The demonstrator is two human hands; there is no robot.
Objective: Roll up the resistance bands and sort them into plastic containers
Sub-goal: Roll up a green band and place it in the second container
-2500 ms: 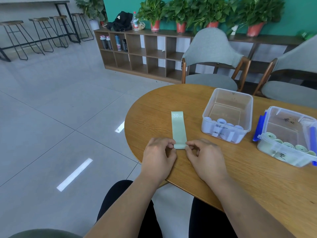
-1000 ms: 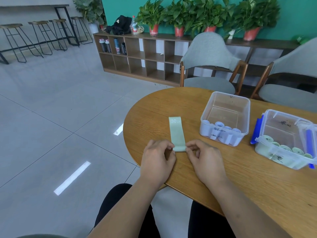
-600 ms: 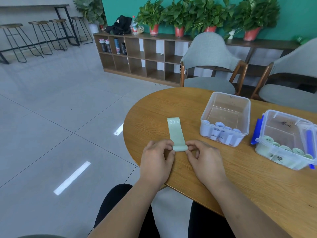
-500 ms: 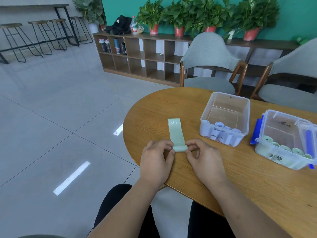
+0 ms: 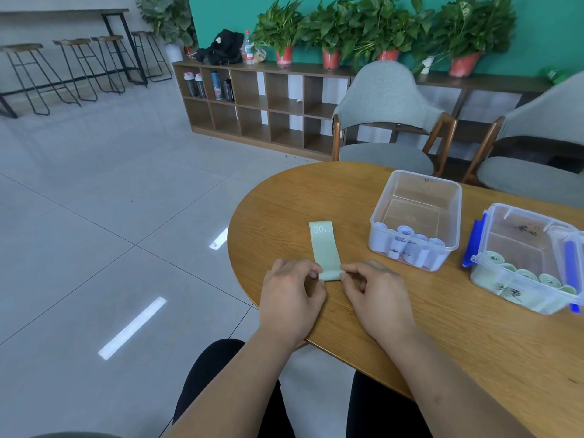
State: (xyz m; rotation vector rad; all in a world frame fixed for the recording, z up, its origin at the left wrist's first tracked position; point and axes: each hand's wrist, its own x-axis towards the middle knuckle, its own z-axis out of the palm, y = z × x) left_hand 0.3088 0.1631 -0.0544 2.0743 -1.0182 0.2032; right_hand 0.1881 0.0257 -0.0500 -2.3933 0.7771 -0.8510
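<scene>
The left hand [image 5: 289, 298] and right hand [image 5: 376, 298] each pinch the rolled near end of the pale green flat rubber resistance band [image 5: 325, 248], which lies stretched ahead of them. Uneven pressure could skew the roll, and a slackened pinch might let it spring open.

Left hand [image 5: 290, 294], right hand [image 5: 377, 295] side by side, fingers [image 5: 297, 269] curled, pinching green band [image 5: 325, 248] end.

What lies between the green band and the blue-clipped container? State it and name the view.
A clear container of pale rolled bands stands between the green band and the blue-clipped container. The head view shows it.
</scene>
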